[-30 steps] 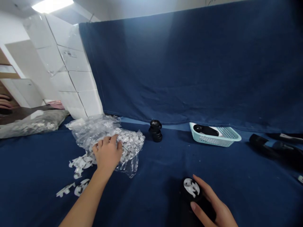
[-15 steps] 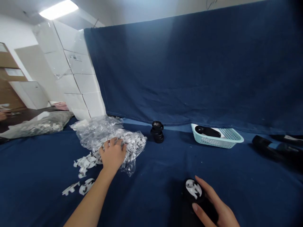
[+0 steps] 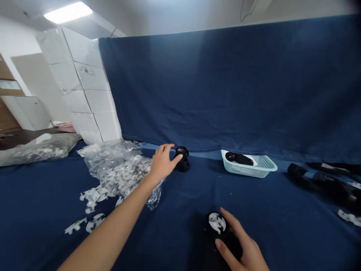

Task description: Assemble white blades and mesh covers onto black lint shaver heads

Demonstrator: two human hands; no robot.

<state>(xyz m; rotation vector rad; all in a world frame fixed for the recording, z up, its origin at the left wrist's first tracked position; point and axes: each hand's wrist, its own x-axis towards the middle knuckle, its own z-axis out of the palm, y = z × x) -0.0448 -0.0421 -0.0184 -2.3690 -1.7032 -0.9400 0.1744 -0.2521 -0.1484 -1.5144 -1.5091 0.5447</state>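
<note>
My left hand point(image 3: 163, 162) reaches out beside a small stack of black ring-shaped parts point(image 3: 183, 165). Its thumb and fingers are apart at the stack's left side; whether the thumb touches it I cannot tell. With thumb and fingers on either side, my right hand point(image 3: 244, 246) holds a black part with a round head point(image 3: 207, 226) near the front edge. A white plastic piece point(image 3: 217, 223) sits inside that round head. The lower end of the black part blends into shadow. Many white plastic pieces point(image 3: 124, 177) spill from a clear plastic bag point(image 3: 105, 156) left of my left hand.
A light-green basket point(image 3: 246, 171) with black parts stands at the back right, against a blue cloth screen point(image 3: 211, 90). More black parts point(image 3: 321, 184) lie at far right. Another filled bag point(image 3: 42, 148) lies at far left, near stacked white boxes point(image 3: 93, 101).
My left hand has left the pile of white pieces and moved right to the black stack. The right hand still holds the black part. The view has shifted slightly.
</note>
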